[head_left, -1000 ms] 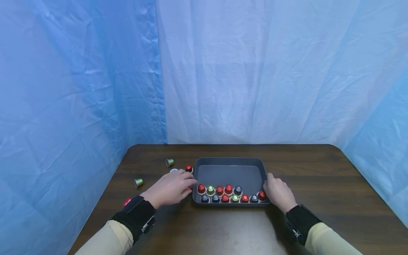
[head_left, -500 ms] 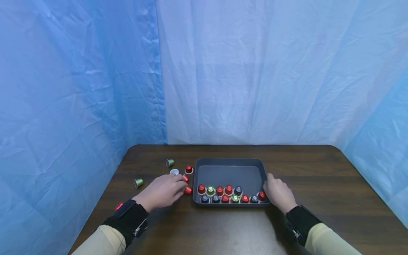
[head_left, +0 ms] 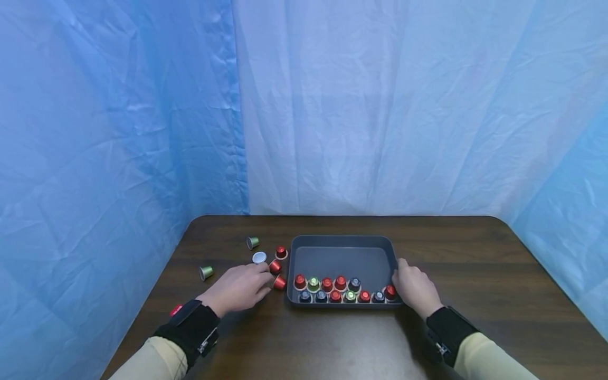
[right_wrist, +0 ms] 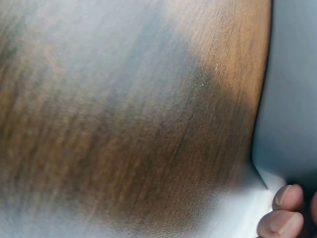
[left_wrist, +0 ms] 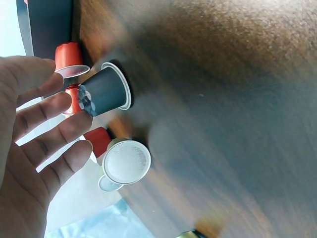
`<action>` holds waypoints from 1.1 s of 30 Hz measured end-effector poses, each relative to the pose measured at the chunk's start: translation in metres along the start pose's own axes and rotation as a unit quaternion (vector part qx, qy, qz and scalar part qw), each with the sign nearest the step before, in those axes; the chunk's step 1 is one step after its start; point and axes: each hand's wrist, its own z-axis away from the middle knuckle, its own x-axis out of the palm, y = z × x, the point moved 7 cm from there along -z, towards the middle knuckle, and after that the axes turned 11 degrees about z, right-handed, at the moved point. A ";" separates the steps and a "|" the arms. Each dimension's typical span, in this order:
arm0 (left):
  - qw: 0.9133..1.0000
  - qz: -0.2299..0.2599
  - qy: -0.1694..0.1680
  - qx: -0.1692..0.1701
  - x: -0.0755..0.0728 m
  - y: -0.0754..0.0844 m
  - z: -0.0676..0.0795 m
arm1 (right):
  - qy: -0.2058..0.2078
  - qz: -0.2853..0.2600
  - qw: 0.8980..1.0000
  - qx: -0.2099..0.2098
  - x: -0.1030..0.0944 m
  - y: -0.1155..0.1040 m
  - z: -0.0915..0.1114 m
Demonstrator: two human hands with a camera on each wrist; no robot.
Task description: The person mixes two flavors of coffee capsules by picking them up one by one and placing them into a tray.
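1. Twelve small shiny coffee capsules (head_left: 340, 282), six red, two green, four dark blue, stand wide rim down in your dark grey rectangular tray (head_left: 339, 258), in two rows along its 6 o'clock side.
2. At least seven lie or stand outside, mostly toward 9 and 10 o'clock: three red metallic capsules (head_left: 281, 252), two green metallic capsules (head_left: 206, 273), a capsule showing its round silvery lid (head_left: 259, 257) and a dark tapered capsule (left_wrist: 106, 91).
3. By that count, I judge loading more than half done.
4. Your left hand (head_left: 237, 287), at 8 o'clock, has its fingers spread, pinching nothing; whether it touches the dark capsule, I cannot tell.
5. Your right hand (head_left: 415, 285) grips the tray's end between 3 and 4 o'clock.
6. Bare tray floor spans 10 to 2 o'clock; the raised wall at 9 needs clearing.
7. The outermost green capsule is nearest the brown wood-grain table's (head_left: 475, 258) left edge.
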 end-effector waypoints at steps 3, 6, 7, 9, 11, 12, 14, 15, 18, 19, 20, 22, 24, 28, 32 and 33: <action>1.000 0.006 -0.004 -0.004 0.003 -0.002 0.000 | 0.001 -0.001 1.000 -0.001 0.000 0.000 0.000; 1.000 0.005 -0.005 -0.003 0.006 -0.004 0.000 | 0.000 -0.002 1.000 0.001 -0.001 0.000 0.000; 1.000 0.005 -0.005 -0.002 0.007 -0.005 0.001 | -0.001 -0.003 1.000 0.002 -0.001 0.000 0.000; 1.000 0.002 -0.005 -0.002 0.008 -0.005 0.001 | -0.002 -0.003 1.000 0.002 -0.001 0.000 0.000; 1.000 0.002 -0.006 -0.003 0.009 -0.006 0.002 | -0.001 -0.003 1.000 0.002 0.000 0.000 0.000; 1.000 0.002 -0.007 -0.003 0.010 -0.006 0.002 | -0.001 -0.002 1.000 0.001 0.000 0.000 0.000; 1.000 0.003 -0.010 -0.008 0.011 -0.006 0.002 | 0.002 -0.002 1.000 0.000 -0.001 -0.001 0.000; 1.000 0.004 -0.012 -0.010 0.012 -0.007 0.002 | 0.003 -0.001 1.000 -0.001 -0.001 -0.001 0.000; 1.000 0.008 -0.020 -0.017 0.014 -0.007 0.002 | 0.004 -0.002 1.000 -0.002 0.000 0.000 0.001; 0.999 0.010 -0.023 -0.019 0.015 -0.007 0.002 | 0.004 -0.002 1.000 -0.002 0.000 0.000 0.001; 0.999 0.011 -0.026 -0.021 0.015 -0.007 0.003 | 0.003 -0.002 1.000 -0.002 0.000 -0.001 0.000; 0.999 0.014 -0.031 -0.021 0.017 -0.007 0.003 | 0.002 -0.002 1.000 0.000 0.000 0.000 0.000; 0.999 0.012 -0.034 -0.020 0.017 -0.008 0.004 | 0.001 -0.002 1.000 0.001 0.000 0.000 0.000; 0.999 0.012 -0.042 -0.021 0.019 -0.010 0.005 | 0.000 -0.002 1.000 0.002 0.001 0.000 0.000; 0.999 0.018 -0.046 -0.021 0.020 -0.011 0.007 | 0.000 -0.003 1.000 0.001 0.001 0.000 0.000; 0.999 0.019 -0.047 -0.020 0.020 -0.011 0.007 | 0.000 -0.003 1.000 0.000 0.001 0.000 0.000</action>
